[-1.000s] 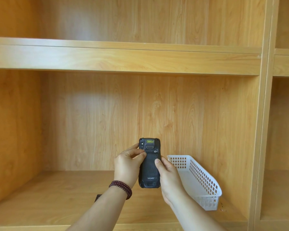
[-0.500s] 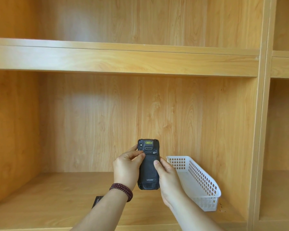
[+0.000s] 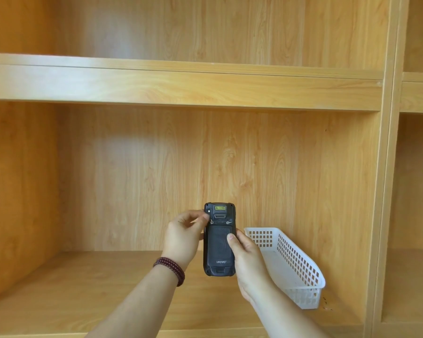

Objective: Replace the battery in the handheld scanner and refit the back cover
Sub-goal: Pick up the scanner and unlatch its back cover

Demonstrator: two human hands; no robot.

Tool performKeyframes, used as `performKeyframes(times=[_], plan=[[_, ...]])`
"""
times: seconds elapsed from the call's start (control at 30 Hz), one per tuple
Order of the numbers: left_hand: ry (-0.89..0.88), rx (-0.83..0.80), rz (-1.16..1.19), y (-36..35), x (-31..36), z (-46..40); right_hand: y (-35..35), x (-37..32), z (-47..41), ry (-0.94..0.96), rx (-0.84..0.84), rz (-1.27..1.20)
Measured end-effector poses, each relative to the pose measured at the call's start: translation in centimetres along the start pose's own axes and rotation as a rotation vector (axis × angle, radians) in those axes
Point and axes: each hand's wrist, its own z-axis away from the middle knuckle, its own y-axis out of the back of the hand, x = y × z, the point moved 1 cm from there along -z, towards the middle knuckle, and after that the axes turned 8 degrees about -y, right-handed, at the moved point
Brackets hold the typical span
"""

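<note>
The black handheld scanner (image 3: 219, 242) is held upright in front of the shelf, its back facing me with the back cover (image 3: 219, 247) on it. My right hand (image 3: 248, 262) grips its right side, thumb pressed on the cover. My left hand (image 3: 183, 236) is at the scanner's upper left edge, thumb and forefinger pinching a small latch near the top of the cover. A beaded bracelet sits on my left wrist. No battery is visible.
A white perforated plastic basket (image 3: 300, 272) lies on the wooden shelf board (image 3: 83, 289) to the right, against the cabinet's side panel (image 3: 376, 215). Another shelf (image 3: 181, 84) runs overhead. The dark object seen earlier on the board is hidden behind my left forearm.
My left thumb has slid from the middle of the cover's top to the latch at the upper left edge. The scanner and right hand have stayed nearly still.
</note>
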Motion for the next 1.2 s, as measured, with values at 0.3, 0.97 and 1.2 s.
performKeyframes(times=[0.3, 0.97, 1.2], plan=[[0.199, -0.239, 0.029, 1.8, 1.3, -2.6, 0.2, 0.0, 0.2, -0.142, -0.147, 0.041], [0.148, -0.209, 0.011, 2.1, 0.2, -2.6, 1.0, -5.1, -2.5, 0.544, -0.068, 1.195], [0.145, -0.217, 0.017, 2.2, 0.0, -2.5, 0.8, -4.6, -3.1, 0.969, 0.046, 1.383]])
